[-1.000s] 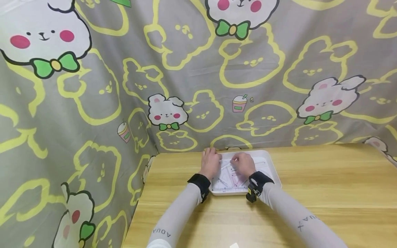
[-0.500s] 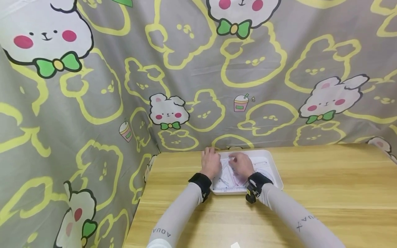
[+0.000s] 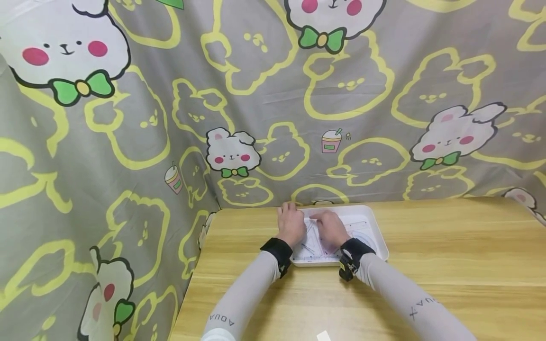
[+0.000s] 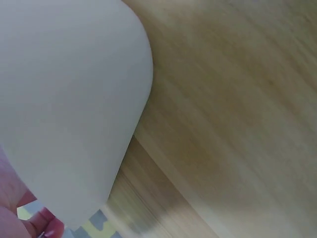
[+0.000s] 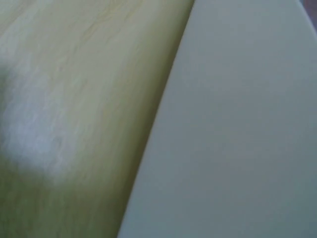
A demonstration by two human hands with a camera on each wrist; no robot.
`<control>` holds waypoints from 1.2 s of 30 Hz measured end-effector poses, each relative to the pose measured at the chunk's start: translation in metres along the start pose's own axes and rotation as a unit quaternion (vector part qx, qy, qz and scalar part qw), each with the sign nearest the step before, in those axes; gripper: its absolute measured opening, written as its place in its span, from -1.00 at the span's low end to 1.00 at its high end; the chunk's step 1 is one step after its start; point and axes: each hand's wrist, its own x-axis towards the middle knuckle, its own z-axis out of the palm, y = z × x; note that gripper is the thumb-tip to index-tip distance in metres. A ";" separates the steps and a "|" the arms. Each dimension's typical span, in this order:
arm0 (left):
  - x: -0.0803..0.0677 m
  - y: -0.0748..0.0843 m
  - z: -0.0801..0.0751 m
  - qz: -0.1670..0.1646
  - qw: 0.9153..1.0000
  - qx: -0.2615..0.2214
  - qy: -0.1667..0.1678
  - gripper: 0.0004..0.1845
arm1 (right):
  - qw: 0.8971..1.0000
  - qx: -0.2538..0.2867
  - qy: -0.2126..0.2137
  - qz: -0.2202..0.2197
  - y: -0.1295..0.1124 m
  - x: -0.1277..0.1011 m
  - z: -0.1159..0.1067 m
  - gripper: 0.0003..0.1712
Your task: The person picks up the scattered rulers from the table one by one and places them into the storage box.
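Observation:
A shallow white tray [image 3: 377,232] lies on the wooden table near its back edge. Several flat, clear drawing tools lie in it: a ruler [image 3: 313,259] along the front, a curved protractor [image 3: 362,238] on the right, and thin-lined pieces between. My left hand [image 3: 291,225] grips the tray's far left corner; its fingertips [image 4: 52,229] show past the rim in the left wrist view. My right hand [image 3: 332,229] is over the tray's middle, index finger stretched toward the left hand and thumb hidden. The right wrist view shows only tray wall and table.
A patterned curtain [image 3: 264,104] hangs right behind the table and along its left side. Bare wooden tabletop [image 3: 448,246] extends to the right of the tray. A small white piece [image 3: 323,336] shows at the bottom edge of the head view.
My right hand has shifted slightly left over the tray; its bent, pinched-looking fingers now show the index finger extended. The left hand stays at the corner.

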 end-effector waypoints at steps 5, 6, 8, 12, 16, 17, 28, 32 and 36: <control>-0.006 -0.008 -0.002 0.022 0.997 -0.048 0.048 -0.88 | 1.000 -0.012 -0.012 -0.008 -0.003 -0.002 -0.003 -0.64; -0.008 -0.011 -0.003 0.027 0.996 -0.068 0.060 -0.87 | 1.000 -0.007 -0.007 -0.008 -0.004 -0.003 -0.004 -0.64; -0.014 -0.017 -0.006 0.037 0.990 -0.112 0.077 -0.82 | 1.000 0.006 0.008 -0.011 -0.005 -0.005 -0.008 -0.63; -0.028 -0.030 -0.012 0.073 0.974 -0.195 0.086 -0.72 | 0.999 0.034 0.024 -0.010 -0.007 -0.014 -0.017 -0.63; -0.046 -0.042 -0.018 0.110 0.954 -0.260 0.104 -0.68 | 0.998 0.056 0.019 -0.002 -0.013 -0.030 -0.031 -0.66; -0.051 -0.043 -0.019 0.118 0.948 -0.275 0.111 -0.68 | 0.998 0.062 0.018 0.000 -0.015 -0.036 -0.035 -0.67; -0.110 -0.019 -0.039 0.193 0.926 -0.310 0.100 -0.67 | 0.992 0.099 0.033 -0.072 -0.015 -0.126 -0.085 -0.77; -0.133 0.001 -0.048 0.230 0.922 -0.304 0.071 -0.61 | 0.988 0.135 -0.005 -0.068 -0.007 -0.160 -0.100 -0.79; -0.160 0.017 -0.053 0.260 0.920 -0.293 0.027 -0.54 | 0.982 0.156 -0.034 -0.097 0.001 -0.191 -0.106 -0.73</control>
